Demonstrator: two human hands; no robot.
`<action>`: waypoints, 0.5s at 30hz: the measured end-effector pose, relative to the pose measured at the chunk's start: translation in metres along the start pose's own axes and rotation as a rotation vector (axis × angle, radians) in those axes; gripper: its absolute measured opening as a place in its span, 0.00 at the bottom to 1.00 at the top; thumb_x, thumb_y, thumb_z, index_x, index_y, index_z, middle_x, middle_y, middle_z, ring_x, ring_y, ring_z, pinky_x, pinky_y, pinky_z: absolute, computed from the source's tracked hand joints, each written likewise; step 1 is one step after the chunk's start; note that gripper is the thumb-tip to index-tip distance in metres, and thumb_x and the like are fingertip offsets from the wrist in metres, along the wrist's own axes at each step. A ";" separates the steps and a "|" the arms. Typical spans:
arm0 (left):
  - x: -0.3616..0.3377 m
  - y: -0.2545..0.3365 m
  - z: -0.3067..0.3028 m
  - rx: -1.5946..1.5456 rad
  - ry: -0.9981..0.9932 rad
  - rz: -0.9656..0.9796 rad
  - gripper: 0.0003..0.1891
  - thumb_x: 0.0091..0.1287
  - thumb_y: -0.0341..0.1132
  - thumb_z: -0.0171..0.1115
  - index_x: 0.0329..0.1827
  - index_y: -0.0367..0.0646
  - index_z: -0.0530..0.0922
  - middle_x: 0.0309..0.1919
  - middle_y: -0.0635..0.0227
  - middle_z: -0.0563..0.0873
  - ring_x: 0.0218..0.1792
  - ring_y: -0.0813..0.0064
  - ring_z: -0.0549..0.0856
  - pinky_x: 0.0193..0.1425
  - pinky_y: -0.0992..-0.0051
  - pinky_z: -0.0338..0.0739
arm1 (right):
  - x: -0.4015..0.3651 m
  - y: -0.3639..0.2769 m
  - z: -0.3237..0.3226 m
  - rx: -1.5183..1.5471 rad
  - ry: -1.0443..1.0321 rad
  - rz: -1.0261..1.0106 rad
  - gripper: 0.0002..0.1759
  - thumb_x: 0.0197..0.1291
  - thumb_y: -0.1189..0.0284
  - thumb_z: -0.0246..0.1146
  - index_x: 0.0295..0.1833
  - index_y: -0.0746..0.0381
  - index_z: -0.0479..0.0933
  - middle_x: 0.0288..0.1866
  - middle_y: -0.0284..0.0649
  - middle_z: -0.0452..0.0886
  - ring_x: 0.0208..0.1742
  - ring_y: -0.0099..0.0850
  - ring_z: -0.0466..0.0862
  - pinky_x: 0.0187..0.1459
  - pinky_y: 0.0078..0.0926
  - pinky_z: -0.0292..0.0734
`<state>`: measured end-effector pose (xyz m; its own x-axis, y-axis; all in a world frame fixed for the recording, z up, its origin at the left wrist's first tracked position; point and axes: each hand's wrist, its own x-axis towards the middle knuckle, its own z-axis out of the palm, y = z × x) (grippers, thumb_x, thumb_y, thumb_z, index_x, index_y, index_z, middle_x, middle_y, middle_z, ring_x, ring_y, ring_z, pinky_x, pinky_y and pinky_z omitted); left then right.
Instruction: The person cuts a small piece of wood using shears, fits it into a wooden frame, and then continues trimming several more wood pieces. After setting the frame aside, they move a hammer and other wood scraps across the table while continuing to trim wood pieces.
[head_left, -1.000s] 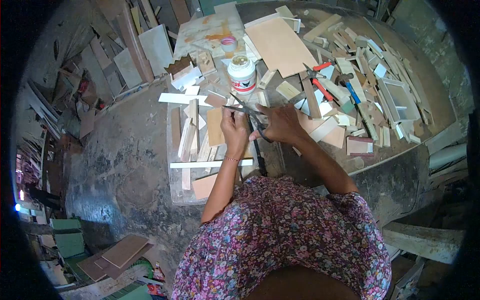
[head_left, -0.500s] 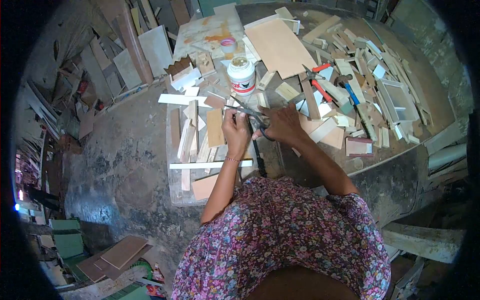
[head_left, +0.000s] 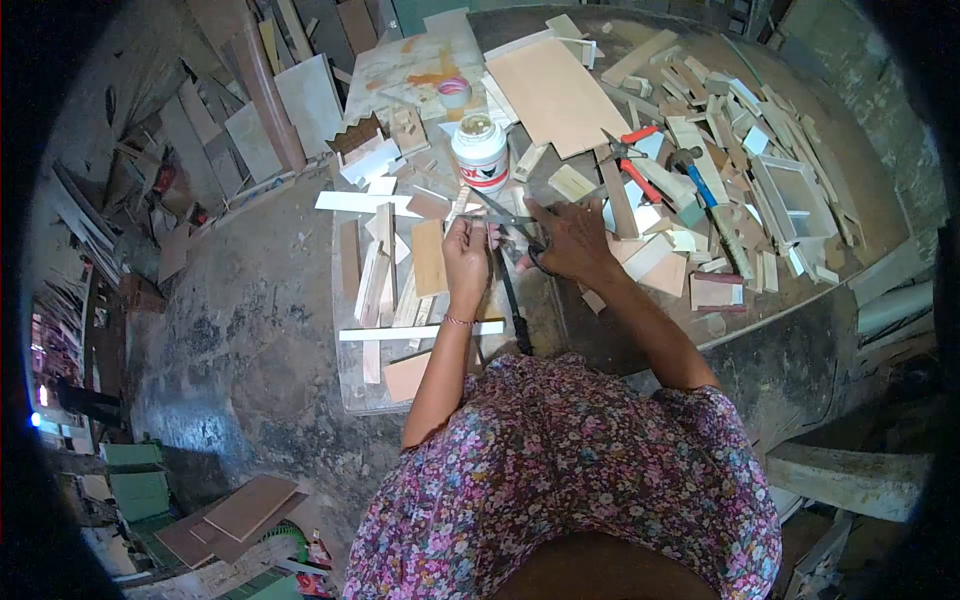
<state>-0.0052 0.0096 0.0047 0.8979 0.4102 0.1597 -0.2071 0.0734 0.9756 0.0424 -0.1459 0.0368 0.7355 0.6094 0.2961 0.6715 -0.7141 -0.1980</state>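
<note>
Scissors (head_left: 503,219) are in my right hand (head_left: 575,245), whose fingers are bent round the dark handles, with the blades pointing left and apart. My left hand (head_left: 468,262) is closed near the blades, pinching something small and pale that I cannot make out. A white glue jar (head_left: 481,154) with an open top stands just beyond both hands. Left of my left hand lies a tan wood block (head_left: 429,257) beside several thin wood strips (head_left: 376,275). A dark strap or cord (head_left: 513,303) runs from near the hands toward my body.
Red-handled pliers (head_left: 637,165) and a blue-handled hammer (head_left: 702,185) lie on the right among many wood offcuts. A large thin board (head_left: 556,95) is behind the jar. A clear-topped box frame (head_left: 795,203) sits at far right. A tape roll (head_left: 454,93) is behind the jar.
The scissor blades have opened wider and lie flatter across my left fingertips. My right hand has shifted slightly right, with its index finger raised. The view has tilted a little.
</note>
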 end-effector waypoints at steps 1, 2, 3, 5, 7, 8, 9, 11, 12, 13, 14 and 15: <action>0.000 -0.002 0.000 -0.010 0.009 0.000 0.08 0.67 0.29 0.46 0.31 0.35 0.70 0.25 0.67 0.78 0.24 0.85 0.73 0.28 0.84 0.69 | 0.000 0.001 0.003 0.008 0.028 -0.015 0.49 0.29 0.39 0.65 0.59 0.56 0.67 0.37 0.46 0.78 0.39 0.39 0.77 0.43 0.42 0.57; 0.002 -0.004 0.000 -0.019 0.018 0.000 0.08 0.67 0.29 0.46 0.31 0.36 0.70 0.25 0.68 0.78 0.23 0.85 0.73 0.28 0.84 0.68 | 0.000 0.002 0.004 -0.002 0.022 -0.027 0.49 0.30 0.38 0.64 0.59 0.57 0.67 0.35 0.46 0.78 0.38 0.39 0.77 0.42 0.41 0.56; 0.002 -0.007 -0.001 -0.028 0.028 0.000 0.08 0.67 0.29 0.46 0.30 0.36 0.70 0.24 0.68 0.78 0.23 0.85 0.72 0.27 0.84 0.68 | 0.000 0.002 0.005 -0.012 0.015 -0.039 0.49 0.31 0.37 0.62 0.58 0.58 0.67 0.34 0.47 0.79 0.36 0.39 0.78 0.42 0.41 0.55; 0.002 -0.012 -0.005 0.007 0.010 -0.019 0.07 0.66 0.30 0.47 0.32 0.37 0.71 0.25 0.69 0.78 0.24 0.84 0.74 0.29 0.83 0.69 | 0.002 0.004 0.007 -0.015 0.025 -0.071 0.48 0.33 0.37 0.61 0.57 0.59 0.68 0.30 0.47 0.79 0.33 0.39 0.78 0.41 0.39 0.54; 0.002 -0.012 -0.007 0.040 -0.009 -0.013 0.06 0.66 0.30 0.48 0.33 0.38 0.71 0.26 0.69 0.78 0.25 0.84 0.74 0.29 0.83 0.69 | 0.003 0.007 0.009 0.000 0.057 -0.108 0.45 0.35 0.39 0.62 0.56 0.58 0.70 0.25 0.45 0.79 0.29 0.38 0.78 0.41 0.38 0.54; 0.003 -0.012 -0.007 0.056 -0.018 0.003 0.06 0.66 0.30 0.48 0.32 0.38 0.70 0.26 0.70 0.78 0.24 0.84 0.74 0.29 0.83 0.69 | 0.003 0.007 0.009 0.001 0.020 -0.106 0.43 0.36 0.40 0.62 0.55 0.58 0.71 0.24 0.45 0.78 0.28 0.38 0.78 0.40 0.38 0.54; 0.003 -0.012 -0.007 0.072 -0.028 0.019 0.06 0.66 0.30 0.48 0.32 0.38 0.70 0.26 0.70 0.78 0.24 0.84 0.74 0.29 0.83 0.69 | 0.003 0.008 0.008 0.002 -0.017 -0.103 0.41 0.37 0.42 0.63 0.54 0.58 0.71 0.22 0.44 0.78 0.27 0.37 0.78 0.40 0.37 0.54; 0.004 -0.014 -0.010 0.078 -0.049 0.002 0.06 0.66 0.30 0.48 0.33 0.38 0.70 0.26 0.70 0.78 0.24 0.84 0.73 0.29 0.83 0.69 | 0.003 0.009 0.009 -0.008 -0.042 -0.117 0.38 0.38 0.44 0.63 0.53 0.57 0.72 0.21 0.43 0.78 0.25 0.36 0.78 0.40 0.36 0.54; 0.005 -0.014 -0.010 0.081 -0.058 -0.007 0.06 0.66 0.30 0.48 0.33 0.38 0.70 0.26 0.70 0.78 0.24 0.84 0.73 0.29 0.83 0.69 | 0.003 0.011 0.011 -0.019 -0.030 -0.134 0.36 0.39 0.46 0.64 0.53 0.56 0.73 0.20 0.42 0.78 0.24 0.36 0.78 0.40 0.36 0.54; 0.005 -0.014 -0.011 0.064 -0.062 -0.005 0.06 0.66 0.30 0.48 0.33 0.38 0.70 0.26 0.70 0.78 0.24 0.84 0.73 0.29 0.83 0.69 | 0.003 0.012 0.012 -0.029 -0.017 -0.150 0.34 0.40 0.47 0.64 0.52 0.56 0.73 0.20 0.42 0.78 0.24 0.36 0.78 0.40 0.35 0.54; 0.004 -0.014 -0.011 0.047 -0.069 -0.004 0.06 0.66 0.30 0.48 0.33 0.38 0.70 0.26 0.70 0.78 0.24 0.84 0.73 0.29 0.83 0.69 | 0.003 0.012 0.011 -0.030 -0.045 -0.144 0.34 0.40 0.48 0.64 0.52 0.55 0.73 0.20 0.42 0.78 0.24 0.36 0.79 0.40 0.35 0.54; 0.004 -0.014 -0.011 0.030 -0.077 -0.004 0.06 0.66 0.30 0.48 0.33 0.38 0.70 0.26 0.70 0.78 0.24 0.84 0.73 0.29 0.83 0.68 | 0.004 0.012 0.010 -0.031 -0.073 -0.136 0.33 0.40 0.48 0.64 0.52 0.55 0.74 0.21 0.42 0.78 0.25 0.36 0.79 0.39 0.35 0.55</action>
<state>-0.0030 0.0197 -0.0103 0.9260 0.3390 0.1662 -0.1931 0.0469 0.9800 0.0544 -0.1484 0.0258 0.6433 0.7240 0.2489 0.7631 -0.6327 -0.1319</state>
